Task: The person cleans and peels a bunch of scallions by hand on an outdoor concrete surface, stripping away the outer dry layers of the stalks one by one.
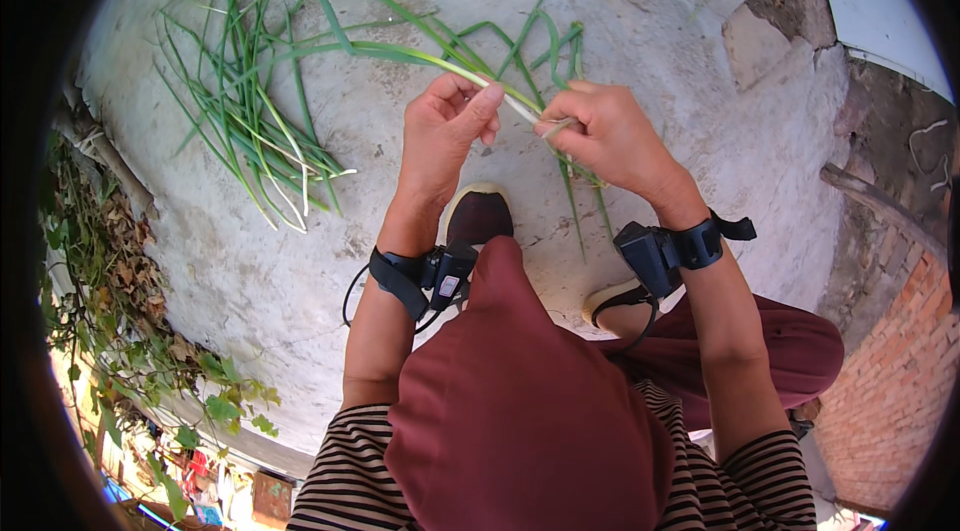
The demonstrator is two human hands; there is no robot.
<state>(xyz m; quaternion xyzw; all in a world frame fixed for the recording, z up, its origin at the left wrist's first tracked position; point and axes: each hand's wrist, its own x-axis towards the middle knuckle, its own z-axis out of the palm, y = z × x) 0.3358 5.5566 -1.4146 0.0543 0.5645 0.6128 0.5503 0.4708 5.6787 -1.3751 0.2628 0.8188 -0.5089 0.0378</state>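
My left hand (454,122) pinches the pale stalk of a green onion (420,56) between thumb and fingers. Its long green leaves stretch away to the upper left. At the lower end of the same stalk, my right hand (600,129) grips it, with a thin strip of pale outer skin at the fingertips. Behind and below my right hand, more green leaves (551,50) lie on the concrete; the hand hides part of them. A loose pile of green onions (247,103) with white ends rests on the ground to the left.
Both my feet, in dark shoes (480,214), stand on the rough concrete ground (375,268). Vines and dry leaves (135,276) line the left edge. At the right are a wooden branch (881,208), a brick surface (892,373) and broken stone (754,47).
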